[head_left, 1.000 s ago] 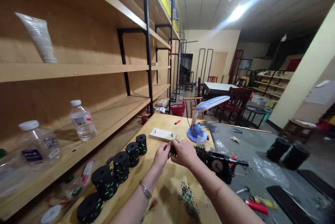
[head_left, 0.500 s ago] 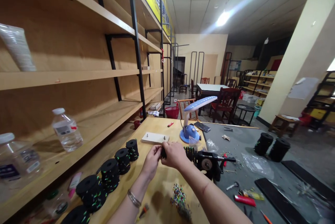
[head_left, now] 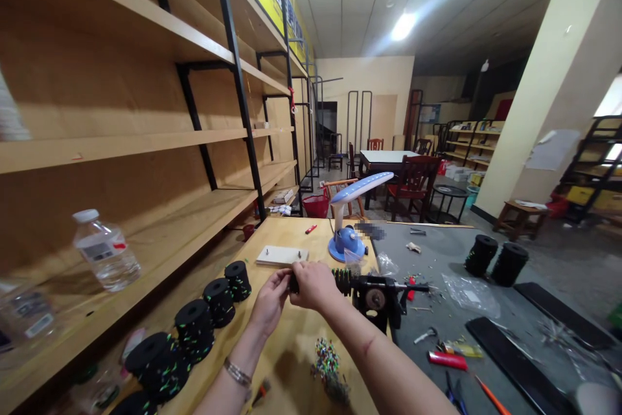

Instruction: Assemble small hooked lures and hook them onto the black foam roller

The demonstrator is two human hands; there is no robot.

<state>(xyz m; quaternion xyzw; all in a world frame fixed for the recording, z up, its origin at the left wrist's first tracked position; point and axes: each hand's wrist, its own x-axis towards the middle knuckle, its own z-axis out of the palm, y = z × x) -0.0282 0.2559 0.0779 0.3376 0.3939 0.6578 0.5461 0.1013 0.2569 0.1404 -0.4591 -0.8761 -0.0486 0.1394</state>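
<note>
My right hand (head_left: pixel 313 285) curls over a dark, ribbed roll (head_left: pixel 343 281) flecked with yellow-green, which sits at the left end of a black metal machine (head_left: pixel 376 300) above the smooth wooden tabletop (head_left: pixel 286 363). My left hand (head_left: pixel 271 303) has its fingertips bunched narrow at the roll's far end; I can't tell whether they grip it. Near my left forearm, matte black cylindrical spools (head_left: pixel 218 302) stand in a row, and a bristly heap of bead-headed pins (head_left: pixel 326 358) lies between my arms.

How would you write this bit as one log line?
left hand: fingertips at dark piece | right hand: curled over it | black machine: right of hands | black spools: row at left | blue desk lamp: beyond hands
</note>
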